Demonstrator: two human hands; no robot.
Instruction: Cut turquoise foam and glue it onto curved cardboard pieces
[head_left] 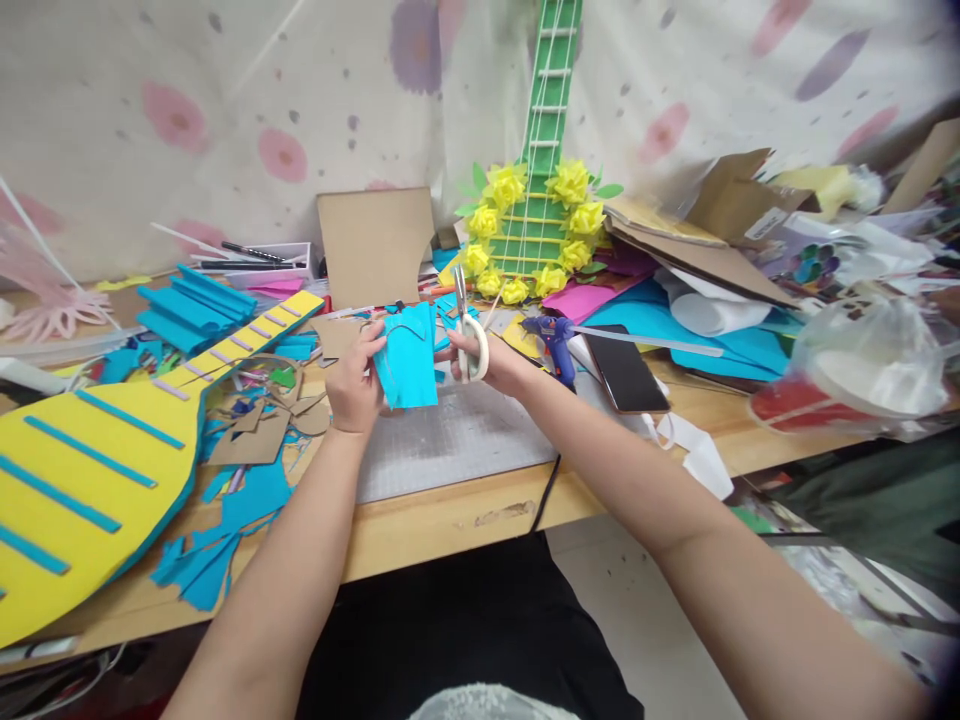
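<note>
A single camera, worn on the person's head, looked forward and steeply down from above the lap (465, 620), which took up the bottom edge. The forearms (311, 530) reached in from below on both sides, large and close, leading to the left hand (352, 390) and right hand (501, 365) near the centre. The workbench (450, 520) slanted upward to the right, while the patterned sheet (225, 70) behind it faced the lens across the top. The wide view cropped a yellow piece (97, 487) at the left edge.
</note>
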